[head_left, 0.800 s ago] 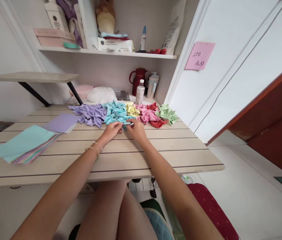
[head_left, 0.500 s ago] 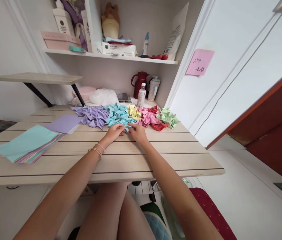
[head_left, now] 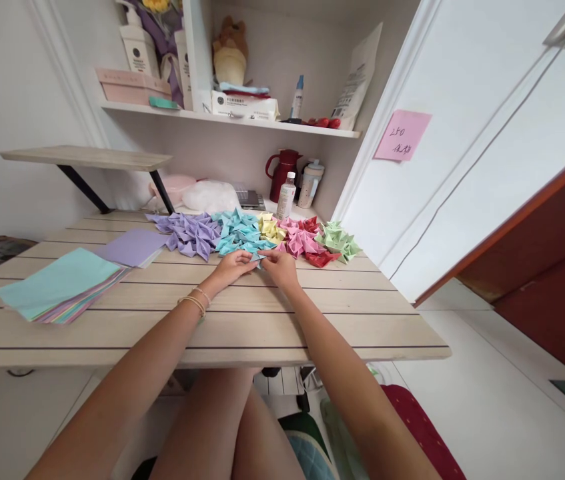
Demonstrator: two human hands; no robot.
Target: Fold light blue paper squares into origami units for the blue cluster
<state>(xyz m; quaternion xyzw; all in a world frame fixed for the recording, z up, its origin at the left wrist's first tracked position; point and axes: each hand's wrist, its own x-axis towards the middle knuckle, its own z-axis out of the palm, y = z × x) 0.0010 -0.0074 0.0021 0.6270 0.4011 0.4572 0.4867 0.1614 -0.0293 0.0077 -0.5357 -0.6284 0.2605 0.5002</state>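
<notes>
Because both forearms point(head_left: 147, 360) reach in over the near edge of the surface point(head_left: 252, 333), a sideways swing of the left one could, I judge, scatter the paper stack point(head_left: 59, 283) near the left edge, whose sheets lie loosely fanned. Beyond that, about midway between the left and right edges, is the folded paper point(head_left: 257, 259), small and blue; an uneven pull might skew a crease or tear it. The left hand point(head_left: 231, 269) is nearly closed, grasping the folded paper's left side between thumb and fingers. The right hand point(head_left: 281, 269), curled likewise, pinches the right side. Just past them lies the blue heap point(head_left: 237, 230), which a careless knuckle could push into the yellow heap point(head_left: 271, 229). Along the far edge, the purple heap point(head_left: 192, 233) sits to the left and the green heap point(head_left: 338, 241) near the right corner.
</notes>
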